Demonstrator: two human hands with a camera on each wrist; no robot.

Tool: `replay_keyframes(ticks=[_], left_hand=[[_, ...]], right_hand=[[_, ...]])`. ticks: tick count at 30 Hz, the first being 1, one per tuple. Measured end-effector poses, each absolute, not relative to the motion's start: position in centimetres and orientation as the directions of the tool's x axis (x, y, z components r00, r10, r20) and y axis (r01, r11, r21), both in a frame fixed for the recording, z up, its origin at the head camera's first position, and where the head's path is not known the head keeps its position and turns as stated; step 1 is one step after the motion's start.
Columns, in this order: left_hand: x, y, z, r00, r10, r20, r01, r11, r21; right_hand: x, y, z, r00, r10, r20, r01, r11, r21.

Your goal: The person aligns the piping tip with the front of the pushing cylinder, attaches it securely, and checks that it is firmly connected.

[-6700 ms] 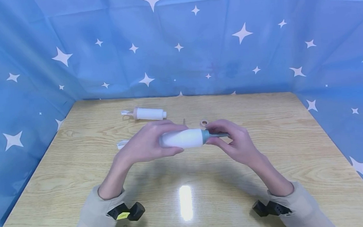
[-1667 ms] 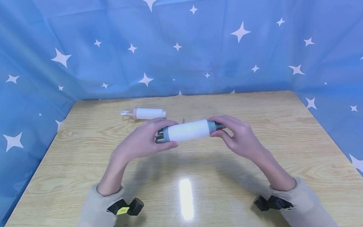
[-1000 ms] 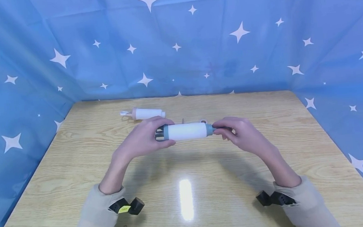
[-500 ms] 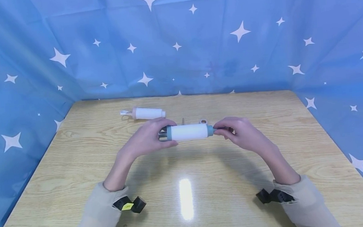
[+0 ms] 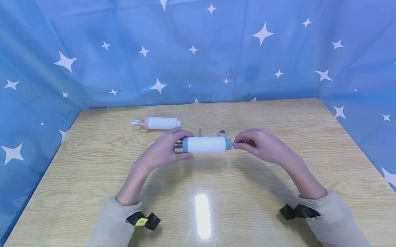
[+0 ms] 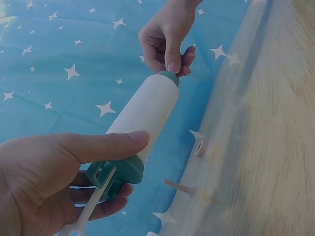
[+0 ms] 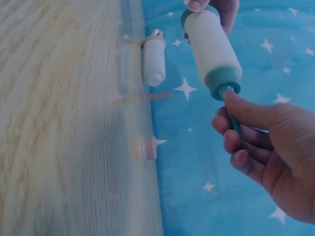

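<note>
A person's two hands hold a white tube [image 5: 206, 144] level above a wood-grain tabletop [image 5: 324, 149], near the middle of the head view. The left hand [image 5: 163, 149] is clamped on the tube's left end, its thumb along the white wall and its fingers curled round the teal collar [image 6: 129, 169]. A pale rod [image 6: 96, 201] sticks out of that collar, beside the palm. At the other end, the thumb and fingertips of the right hand [image 5: 263, 145] come together in a pinch on a slim teal nozzle [image 7: 235, 124], which projects from a wider teal cap [image 5: 228, 143].

Behind the hands, to the left, a second white tube [image 5: 162, 123] lies on its side on the tabletop, with a pink collar [image 5: 146, 123] at its left end. A small pink ring [image 5: 219, 133] and a thin, brownish piece [image 5: 200, 131] are beyond the held tube, the ring further right. Both arms wear beige sleeves [image 5: 109, 229] and black wrist devices [image 5: 153, 221]; the left one bears a yellow label [image 5: 141, 222]. A blue curtain [image 5: 212, 34] printed with white stars hangs behind the tabletop.
</note>
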State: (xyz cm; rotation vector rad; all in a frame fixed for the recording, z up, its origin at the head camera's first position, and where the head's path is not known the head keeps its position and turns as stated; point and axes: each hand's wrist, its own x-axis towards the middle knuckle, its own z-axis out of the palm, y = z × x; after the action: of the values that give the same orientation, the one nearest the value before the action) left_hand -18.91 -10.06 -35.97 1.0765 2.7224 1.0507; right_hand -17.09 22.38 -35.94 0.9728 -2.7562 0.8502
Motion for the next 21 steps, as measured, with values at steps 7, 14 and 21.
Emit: replay_keyframes(ticks=[7, 14, 21], left_hand=[[-19.1, -10.0, -36.4, -0.760, 0.628, 0.167, 0.584, 0.547, 0.600], [-19.2, -9.9, -37.0, -0.755, 0.651, 0.081, 0.547, 0.556, 0.625], [-19.4, -9.7, -37.5, -0.758, 0.651, 0.044, 0.532, 0.578, 0.619]], right_hand=[[-17.5, 22.5, -36.4, -0.800, -0.552, 0.234, -0.588, 0.646, -0.486], [-17.8, 22.7, -36.9, -0.801, -0.576, 0.165, -0.574, 0.660, -0.484], [-18.2, 23.0, -37.5, -0.796, -0.589, 0.143, -0.573, 0.654, -0.495]])
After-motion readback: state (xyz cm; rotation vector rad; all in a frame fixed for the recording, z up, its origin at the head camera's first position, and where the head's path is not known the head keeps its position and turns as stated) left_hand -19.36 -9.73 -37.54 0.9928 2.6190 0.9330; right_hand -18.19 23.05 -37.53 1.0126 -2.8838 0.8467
